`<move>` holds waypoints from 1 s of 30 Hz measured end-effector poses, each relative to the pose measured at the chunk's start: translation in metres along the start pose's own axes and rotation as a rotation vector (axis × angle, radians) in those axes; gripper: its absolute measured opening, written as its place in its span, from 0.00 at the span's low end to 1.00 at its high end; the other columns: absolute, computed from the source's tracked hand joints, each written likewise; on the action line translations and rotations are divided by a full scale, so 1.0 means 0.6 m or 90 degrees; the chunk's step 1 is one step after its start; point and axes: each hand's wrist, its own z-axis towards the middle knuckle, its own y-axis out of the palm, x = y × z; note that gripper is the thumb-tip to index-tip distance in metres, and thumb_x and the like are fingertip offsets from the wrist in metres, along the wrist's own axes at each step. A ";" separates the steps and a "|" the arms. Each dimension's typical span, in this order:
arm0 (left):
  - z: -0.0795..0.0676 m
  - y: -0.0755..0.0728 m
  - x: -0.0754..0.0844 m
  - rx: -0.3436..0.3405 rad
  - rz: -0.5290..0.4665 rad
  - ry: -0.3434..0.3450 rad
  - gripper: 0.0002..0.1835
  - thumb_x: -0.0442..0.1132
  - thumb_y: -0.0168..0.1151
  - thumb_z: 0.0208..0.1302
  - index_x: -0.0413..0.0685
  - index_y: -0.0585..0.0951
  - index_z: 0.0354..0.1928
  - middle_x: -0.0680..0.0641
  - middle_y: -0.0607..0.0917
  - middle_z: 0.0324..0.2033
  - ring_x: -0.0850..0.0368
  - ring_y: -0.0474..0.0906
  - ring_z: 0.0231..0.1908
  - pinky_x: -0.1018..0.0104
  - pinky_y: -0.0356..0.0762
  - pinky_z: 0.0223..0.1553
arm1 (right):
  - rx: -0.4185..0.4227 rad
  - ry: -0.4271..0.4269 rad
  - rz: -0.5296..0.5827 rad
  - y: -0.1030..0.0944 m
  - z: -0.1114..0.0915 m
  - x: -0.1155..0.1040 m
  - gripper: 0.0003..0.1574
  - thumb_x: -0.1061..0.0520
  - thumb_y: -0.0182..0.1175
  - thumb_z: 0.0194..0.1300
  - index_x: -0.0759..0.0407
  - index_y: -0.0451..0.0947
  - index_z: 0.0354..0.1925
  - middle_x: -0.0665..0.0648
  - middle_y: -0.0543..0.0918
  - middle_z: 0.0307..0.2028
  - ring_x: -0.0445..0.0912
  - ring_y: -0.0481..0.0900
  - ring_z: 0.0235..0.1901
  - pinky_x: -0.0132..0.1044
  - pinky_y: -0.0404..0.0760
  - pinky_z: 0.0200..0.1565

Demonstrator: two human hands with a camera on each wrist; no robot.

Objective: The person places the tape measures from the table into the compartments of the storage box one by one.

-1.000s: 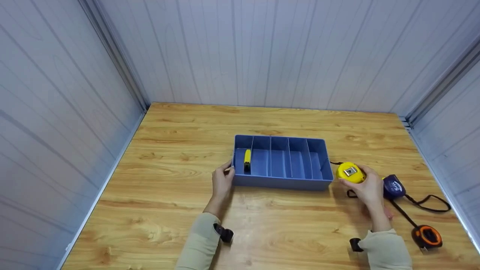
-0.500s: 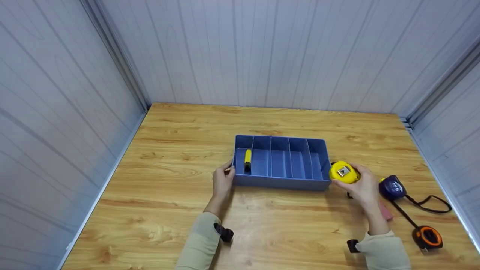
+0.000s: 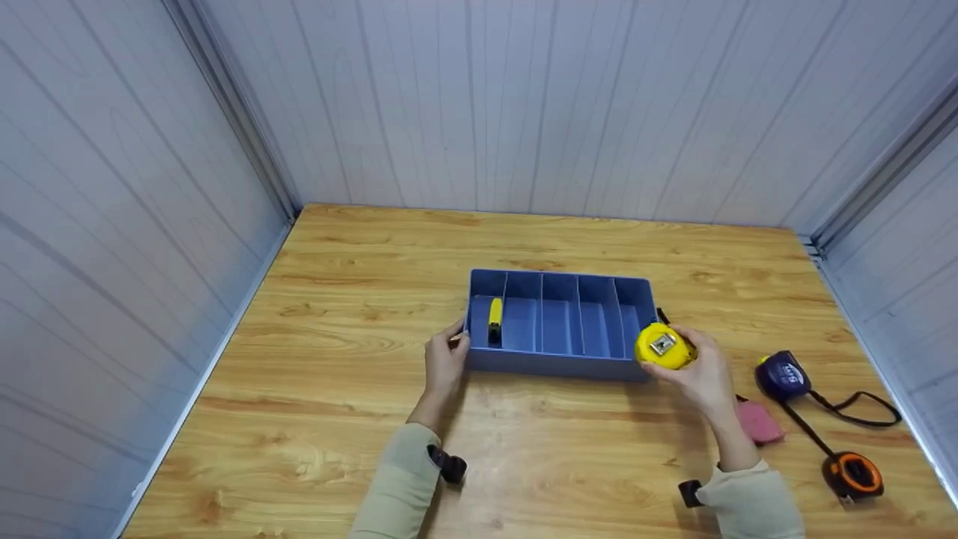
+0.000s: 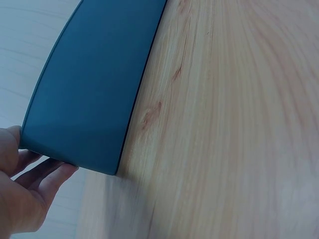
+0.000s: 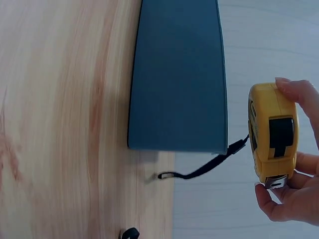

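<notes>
A blue divided box point(image 3: 557, 365) with several compartments stands in the middle of the table. My left hand point(image 3: 444, 359) grips its near left corner; in the left wrist view thumb and fingers meet its end wall. Upright in the leftmost compartment is a yellow and black tape measure point(image 3: 495, 322). My right hand point(image 3: 703, 372) holds a larger yellow tape measure point(image 5: 274, 132) between thumb and fingers. In the right wrist view it is held above the rim level, apart from the box, its black strap point(image 5: 204, 167) dangling beside the box's end.
To the right lie a dark blue tape measure point(image 3: 783, 374) with a looped cord, a pink tape measure-like block point(image 3: 759, 421) partly behind the right wrist, and a black and orange tape measure point(image 3: 853, 473) with its strap. Pale panel walls point(image 3: 509, 105) enclose the wooden table point(image 3: 359, 269).
My right hand has carried the yellow tape measure left, from beside the box to over its near right corner. More of the pink block shows. My left hand and the box stay put.
</notes>
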 end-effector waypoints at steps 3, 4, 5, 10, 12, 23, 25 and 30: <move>0.000 0.000 0.000 0.002 0.008 0.000 0.19 0.28 0.51 0.54 0.35 0.76 0.50 0.40 0.80 0.42 0.53 0.78 0.35 0.68 0.74 0.32 | -0.005 -0.010 -0.005 0.009 0.000 -0.007 0.43 0.56 0.75 0.32 0.70 0.71 0.49 0.69 0.75 0.44 0.59 0.71 0.44 0.49 0.67 0.45; 0.000 0.000 0.000 0.003 0.010 -0.001 0.19 0.29 0.51 0.54 0.35 0.76 0.50 0.39 0.80 0.42 0.54 0.78 0.35 0.68 0.74 0.33 | -0.007 -0.012 -0.005 0.012 0.000 -0.009 0.43 0.56 0.75 0.32 0.70 0.72 0.49 0.69 0.75 0.45 0.59 0.71 0.44 0.49 0.67 0.45; 0.000 0.000 0.001 0.001 0.009 -0.003 0.19 0.29 0.51 0.54 0.35 0.76 0.50 0.39 0.80 0.42 0.54 0.78 0.35 0.67 0.74 0.34 | -0.009 -0.014 -0.004 0.015 0.000 -0.012 0.43 0.56 0.75 0.32 0.70 0.72 0.49 0.69 0.75 0.44 0.58 0.71 0.44 0.49 0.67 0.45; 0.000 0.000 0.001 0.006 0.011 -0.001 0.19 0.28 0.51 0.53 0.34 0.76 0.49 0.39 0.80 0.43 0.55 0.77 0.36 0.66 0.75 0.36 | -0.029 -0.013 0.015 0.030 0.004 -0.024 0.43 0.56 0.75 0.32 0.69 0.72 0.49 0.67 0.75 0.43 0.57 0.71 0.43 0.48 0.68 0.45; 0.000 0.000 0.001 0.010 0.013 0.005 0.19 0.28 0.51 0.53 0.34 0.76 0.49 0.39 0.80 0.43 0.55 0.78 0.35 0.67 0.75 0.34 | -0.032 -0.015 0.022 0.037 0.005 -0.029 0.43 0.55 0.75 0.32 0.68 0.72 0.49 0.66 0.75 0.42 0.56 0.71 0.42 0.48 0.68 0.45; -0.001 0.000 0.002 0.016 0.018 0.017 0.18 0.28 0.51 0.54 0.35 0.77 0.49 0.39 0.80 0.41 0.56 0.77 0.33 0.69 0.74 0.31 | -0.040 -0.039 0.046 0.071 0.012 -0.053 0.43 0.51 0.75 0.32 0.64 0.73 0.49 0.61 0.76 0.41 0.52 0.71 0.41 0.44 0.67 0.44; -0.001 0.000 0.002 0.015 0.022 0.015 0.18 0.28 0.52 0.54 0.35 0.76 0.49 0.39 0.81 0.41 0.55 0.78 0.33 0.68 0.75 0.32 | -0.046 -0.038 0.062 0.077 0.013 -0.056 0.43 0.51 0.75 0.33 0.64 0.72 0.50 0.61 0.75 0.41 0.51 0.70 0.41 0.43 0.67 0.44; -0.001 0.000 0.003 0.012 0.027 0.009 0.18 0.29 0.52 0.55 0.34 0.76 0.49 0.39 0.81 0.40 0.53 0.78 0.35 0.67 0.76 0.34 | -0.050 -0.043 0.088 0.095 0.018 -0.064 0.43 0.52 0.74 0.34 0.65 0.72 0.50 0.61 0.75 0.42 0.51 0.70 0.42 0.43 0.67 0.45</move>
